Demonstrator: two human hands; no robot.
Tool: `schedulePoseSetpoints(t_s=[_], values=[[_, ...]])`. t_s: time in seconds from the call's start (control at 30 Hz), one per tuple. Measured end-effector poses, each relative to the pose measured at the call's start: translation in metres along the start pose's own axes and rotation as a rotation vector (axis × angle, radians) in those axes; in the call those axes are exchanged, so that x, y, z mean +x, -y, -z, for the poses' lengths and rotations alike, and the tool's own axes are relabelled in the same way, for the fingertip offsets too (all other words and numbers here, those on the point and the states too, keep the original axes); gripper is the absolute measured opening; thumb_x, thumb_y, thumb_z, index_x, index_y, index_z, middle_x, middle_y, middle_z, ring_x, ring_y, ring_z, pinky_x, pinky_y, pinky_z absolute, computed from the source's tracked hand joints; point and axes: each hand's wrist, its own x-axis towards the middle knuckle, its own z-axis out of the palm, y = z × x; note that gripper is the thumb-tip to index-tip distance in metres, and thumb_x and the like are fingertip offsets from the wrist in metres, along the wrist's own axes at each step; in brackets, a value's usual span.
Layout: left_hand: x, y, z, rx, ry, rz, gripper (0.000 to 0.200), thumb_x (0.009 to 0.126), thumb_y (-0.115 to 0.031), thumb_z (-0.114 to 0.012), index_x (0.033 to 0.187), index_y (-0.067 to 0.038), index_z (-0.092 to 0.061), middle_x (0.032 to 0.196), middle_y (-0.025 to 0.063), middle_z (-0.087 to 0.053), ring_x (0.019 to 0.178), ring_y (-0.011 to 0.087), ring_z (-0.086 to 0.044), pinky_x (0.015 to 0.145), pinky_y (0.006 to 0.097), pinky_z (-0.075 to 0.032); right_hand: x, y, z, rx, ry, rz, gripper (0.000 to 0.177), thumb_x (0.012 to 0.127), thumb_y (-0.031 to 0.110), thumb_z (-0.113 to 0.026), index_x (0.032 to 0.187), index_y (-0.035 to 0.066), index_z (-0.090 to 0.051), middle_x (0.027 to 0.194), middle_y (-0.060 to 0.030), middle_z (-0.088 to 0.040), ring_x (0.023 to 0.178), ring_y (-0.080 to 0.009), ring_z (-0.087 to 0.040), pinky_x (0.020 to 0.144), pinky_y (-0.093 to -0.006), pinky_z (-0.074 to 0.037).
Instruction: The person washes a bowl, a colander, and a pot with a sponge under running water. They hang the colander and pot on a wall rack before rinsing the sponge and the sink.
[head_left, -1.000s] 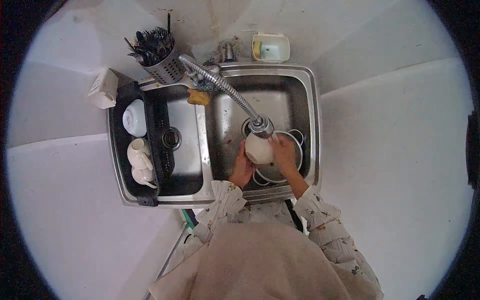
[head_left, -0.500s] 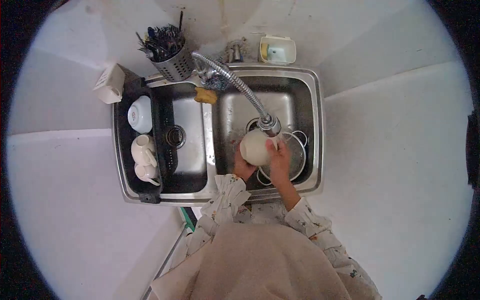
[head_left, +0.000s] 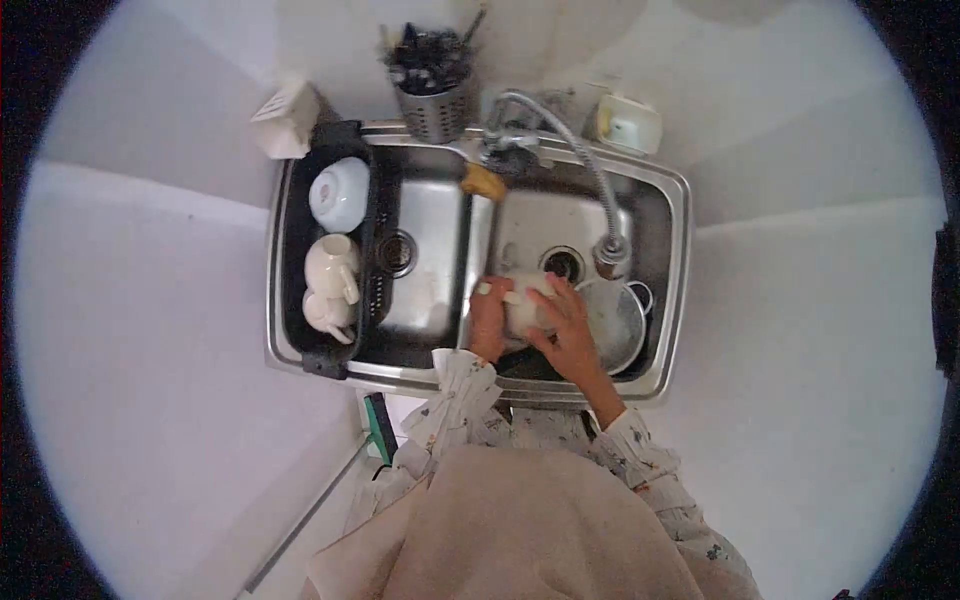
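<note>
Over the right basin [head_left: 520,215] I hold a cream mug [head_left: 522,310] tilted on its side. My left hand [head_left: 487,328] is closed round its handle side, at the left. Across the mug's right side lie the curved fingers of my right hand [head_left: 572,345], gripping it. Beneath and to the right sits a round, shallow pan-like vessel [head_left: 628,335] with loop handles, partly hidden by my right hand. The flexible faucet's spout [head_left: 611,252] hangs above that vessel, to the right of the mug.
A black rack [head_left: 325,362] at the left holds a white bowl [head_left: 340,195] and two cream cups [head_left: 332,265]. Behind the sink stand a perforated cutlery holder [head_left: 437,115] and a small white container [head_left: 630,125]. A yellow sponge [head_left: 484,182] lies on the divider.
The view has shifted, so the sink appears farther right. The mug has moved left, away from beneath the spout, and turned so its handle is at my left hand.
</note>
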Motion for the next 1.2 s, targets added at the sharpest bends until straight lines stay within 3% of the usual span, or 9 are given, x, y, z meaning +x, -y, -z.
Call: schedulePoseSetpoints(t_s=[0.03, 0.1, 0.23, 0.47, 0.6, 0.67, 0.77, 0.97, 1.2], values=[[-0.007, -0.009, -0.008, 0.1, 0.012, -0.025, 0.018, 0.075, -0.021, -0.059, 0.085, -0.007, -0.053, 0.075, 0.0054, -0.054, 0.068, 0.0172, -0.052, 0.063, 0.0313, -0.045, 0.004, 0.006, 0.003, 0.008, 0.011, 0.025, 0.062, 0.074, 0.029, -0.067, 0.128, 0.011, -0.043, 0.136, -0.0167, -0.031, 0.124, -0.0349, -0.031, 0.1, -0.0435, -0.03], [-0.007, -0.024, -0.01, 0.189, 0.006, -0.065, 0.019, 0.075, -0.021, -0.06, 0.085, -0.007, -0.053, 0.076, 0.0052, -0.054, 0.068, 0.0173, -0.052, 0.063, 0.0307, -0.045, 0.017, 0.018, 0.007, 0.081, 0.05, -0.07, 0.082, 0.06, 0.03, -0.078, 0.13, 0.015, -0.038, 0.141, -0.0168, -0.02, 0.126, -0.0381, -0.027, 0.101, -0.0459, -0.029], [-0.008, -0.067, -0.008, 0.183, 0.047, -0.126, 0.023, 0.073, -0.019, -0.064, 0.086, -0.005, -0.052, 0.077, 0.005, -0.054, 0.069, 0.0153, -0.052, 0.063, 0.028, -0.044, 0.053, 0.039, -0.001, 0.079, 0.036, -0.046, 0.099, 0.047, 0.026, -0.083, 0.132, 0.018, -0.034, 0.135, -0.0182, -0.025, 0.123, -0.0385, -0.029, 0.098, -0.0465, -0.033], [0.016, -0.186, 0.04, 0.044, -0.022, -0.498, 0.027, 0.08, -0.022, -0.062, 0.096, -0.004, -0.051, 0.088, 0.0062, -0.056, 0.081, 0.0135, -0.052, 0.072, 0.0271, -0.043, 0.16, 0.109, -0.041, 0.077, 0.02, 0.197, 0.094, 0.047, 0.023, -0.082, 0.129, 0.02, -0.037, 0.132, -0.0179, -0.029, 0.12, -0.0374, -0.032, 0.097, -0.0456, -0.035], [0.033, -0.244, 0.088, -0.083, 0.012, -0.463, 0.04, 0.089, -0.044, -0.045, 0.104, -0.007, -0.051, 0.099, 0.0043, -0.053, 0.093, 0.0175, -0.049, 0.083, 0.0293, -0.037, 0.231, 0.147, -0.08, 0.023, -0.008, 0.372, 0.093, 0.047, 0.025, -0.081, 0.129, 0.021, -0.037, 0.129, -0.0186, -0.031, 0.118, -0.0383, -0.034, 0.096, -0.0454, -0.036], [0.042, -0.255, 0.114, 0.004, -0.211, -0.557, 0.045, 0.089, -0.047, -0.043, 0.109, -0.007, -0.05, 0.101, 0.0037, -0.053, 0.097, 0.0181, -0.047, 0.085, 0.0347, -0.035, 0.262, 0.159, -0.104, -0.016, 0.007, 0.412, 0.093, 0.047, 0.026, -0.08, 0.129, 0.022, -0.036, 0.128, -0.019, -0.032, 0.117, -0.0388, -0.035, 0.095, -0.0456, -0.037], [0.062, -0.247, 0.159, 0.005, -0.299, -0.527, 0.045, 0.088, -0.046, -0.045, 0.111, -0.008, -0.052, 0.106, 0.0034, -0.053, 0.1, 0.0166, -0.044, 0.087, 0.0362, -0.032, 0.296, 0.171, -0.135, -0.167, 0.148, 0.344, 0.094, 0.047, 0.028, -0.08, 0.13, 0.023, -0.035, 0.125, -0.021, -0.032, 0.113, -0.0403, -0.037, 0.086, -0.0472, -0.044], [0.073, -0.239, 0.179, 0.026, -0.252, -0.496, 0.043, 0.086, -0.036, -0.05, 0.118, -0.007, -0.05, 0.115, 0.0045, -0.052, 0.107, 0.0182, -0.045, 0.092, 0.0327, -0.031, 0.332, 0.188, -0.159, -0.401, 0.307, 0.293, 0.096, 0.048, 0.029, -0.081, 0.131, 0.023, -0.033, 0.122, -0.0202, -0.034, 0.111, -0.0398, -0.039, 0.081, -0.0471, -0.047], [0.079, -0.248, 0.166, 0.166, -0.228, -0.569, 0.043, 0.087, -0.024, -0.049, 0.125, -0.004, -0.046, 0.121, 0.0105, -0.049, 0.108, 0.0189, -0.046, 0.089, 0.0276, -0.035, 0.338, 0.191, -0.153, -0.383, 0.341, 0.316, 0.095, 0.05, 0.035, -0.081, 0.131, 0.022, -0.033, 0.12, -0.0206, -0.035, 0.107, -0.0404, -0.042, 0.078, -0.0463, -0.049]])
